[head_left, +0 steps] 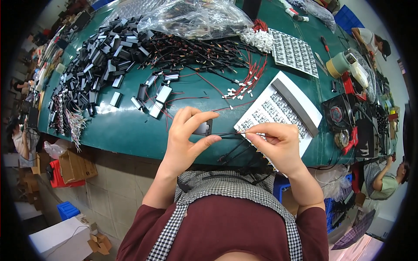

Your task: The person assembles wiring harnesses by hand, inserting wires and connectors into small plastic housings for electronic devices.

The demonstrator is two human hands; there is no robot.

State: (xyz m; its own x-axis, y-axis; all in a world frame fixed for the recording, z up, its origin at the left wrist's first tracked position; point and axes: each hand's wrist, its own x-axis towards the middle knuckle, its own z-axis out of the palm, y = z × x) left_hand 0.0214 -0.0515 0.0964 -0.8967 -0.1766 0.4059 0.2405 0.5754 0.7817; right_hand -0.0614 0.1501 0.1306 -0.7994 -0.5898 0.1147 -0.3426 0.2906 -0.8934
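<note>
The work in hand seems to be fine handling of a thin, dark, flexible wire (229, 133) beside a small rectangular housing with a grey face and black edge (209, 127). Both are just left of the tilted white rectangular board (306, 101), which carries rows of small circuit pieces under a long dark bar.

The right hand (278, 140), over the board's lower left part, pinches the wire between thumb and forefinger. The left hand (185, 130), farther left of the board, has its thumb and forefinger spread apart, with the housing showing between them; whether its hidden fingers grip the housing, I cannot tell.

The next move probably calls for a steady housing and a light, exact pinch (so thin a wire would bend easily).

The wire runs roughly level and fairly straight from the right fingertips toward the housing, perhaps as more than one strand; whether it joins the housing is too small to tell. The housing looks slim and plain, its grey face partly covered by the left hand. Well left of the board lies a heap of similar black and grey housings (102, 61).
</note>
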